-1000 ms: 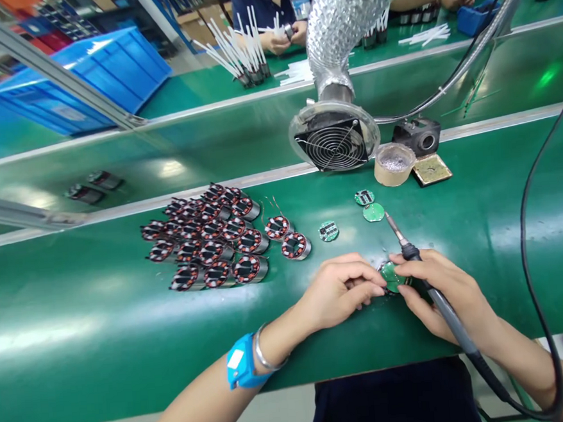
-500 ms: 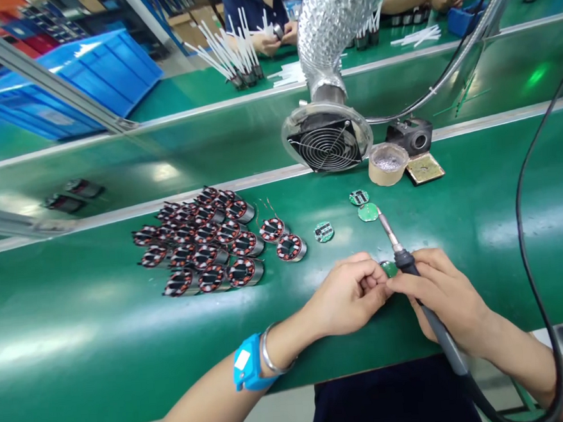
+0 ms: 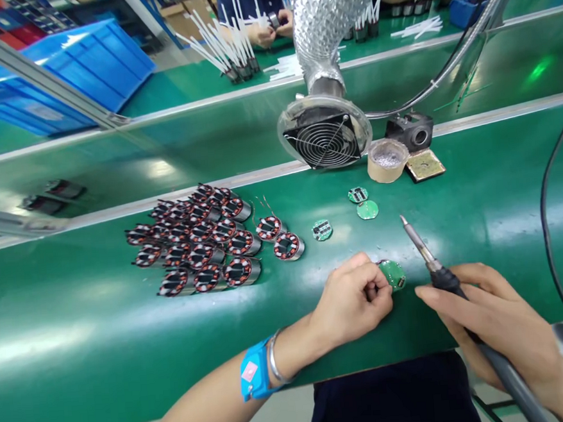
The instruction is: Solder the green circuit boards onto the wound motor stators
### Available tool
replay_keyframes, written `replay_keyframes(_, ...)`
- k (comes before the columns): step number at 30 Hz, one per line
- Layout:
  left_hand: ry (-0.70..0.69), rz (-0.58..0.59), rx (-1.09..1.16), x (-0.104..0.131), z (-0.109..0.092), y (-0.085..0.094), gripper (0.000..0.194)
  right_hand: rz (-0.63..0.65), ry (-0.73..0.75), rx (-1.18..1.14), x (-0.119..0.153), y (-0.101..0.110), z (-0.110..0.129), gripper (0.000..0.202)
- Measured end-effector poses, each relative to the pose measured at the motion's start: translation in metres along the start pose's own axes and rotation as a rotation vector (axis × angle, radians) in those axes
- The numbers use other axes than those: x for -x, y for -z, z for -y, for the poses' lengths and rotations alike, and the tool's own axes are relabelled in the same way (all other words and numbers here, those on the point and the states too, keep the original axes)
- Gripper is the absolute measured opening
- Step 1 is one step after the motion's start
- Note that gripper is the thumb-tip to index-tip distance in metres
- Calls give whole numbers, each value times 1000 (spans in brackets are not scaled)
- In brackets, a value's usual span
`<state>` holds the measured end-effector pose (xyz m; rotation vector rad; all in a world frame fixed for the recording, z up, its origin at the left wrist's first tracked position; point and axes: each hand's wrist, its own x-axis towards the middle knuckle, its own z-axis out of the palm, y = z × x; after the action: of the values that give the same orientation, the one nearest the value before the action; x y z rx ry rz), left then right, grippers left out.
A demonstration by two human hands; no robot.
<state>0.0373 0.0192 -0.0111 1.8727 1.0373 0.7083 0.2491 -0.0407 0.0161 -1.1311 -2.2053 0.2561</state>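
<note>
My left hand (image 3: 357,294) is closed on the edge of a round green circuit board (image 3: 392,274), held just above the bench; its fingers hide the board's left side. In my right hand (image 3: 499,321) is a soldering iron (image 3: 444,279), gripped like a pen, its tip pointing up and left, apart from the board. Beyond the hands lie more round boards: one with dark chips showing (image 3: 322,230), another chip-side up (image 3: 357,195), and a plain green one (image 3: 367,210). To the left stand two motor stators (image 3: 288,246) beside a cluster of several more (image 3: 201,242).
A fume fan (image 3: 324,137) on a foil duct hangs over the bench. Behind it sit a round tub (image 3: 386,160), a small flat tin (image 3: 424,165) and a black holder (image 3: 410,132). The iron's cable (image 3: 547,218) runs along the right. Co-workers' hands (image 3: 273,30) show across the partition.
My right hand has moved right and down with the soldering iron, away from my left hand. More of the held circuit board now shows. My left hand has barely moved.
</note>
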Motion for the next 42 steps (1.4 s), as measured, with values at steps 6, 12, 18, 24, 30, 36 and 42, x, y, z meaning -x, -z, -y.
replay_keyframes(6, -63, -17, -65, 2, 0, -1, 9, -60, -77, -26, 9, 22, 21, 34)
replay_keyframes(12, -96, -18, -107, 2, 0, 0, 9, -33, -32, -60, 7, 15, 20, 32)
replay_keyframes(18, -87, -31, -171, 3, -1, -2, 9, -16, 12, -71, 5, 13, 14, 36)
replay_keyframes(24, -87, -53, -226, 3, -1, -4, 10, 38, 58, -39, 6, 17, 17, 39)
replay_keyframes(30, -89, -49, -235, 3, -2, -5, 10, 52, 123, -28, 13, 11, 12, 42)
replay_keyframes(36, -103, -48, -247, 3, -1, -5, 10, -1, 35, -24, 22, 20, 14, 29)
replay_keyframes(42, -93, -25, -266, 0, -6, -3, 11, -224, -50, -42, -4, -2, 3, 37)
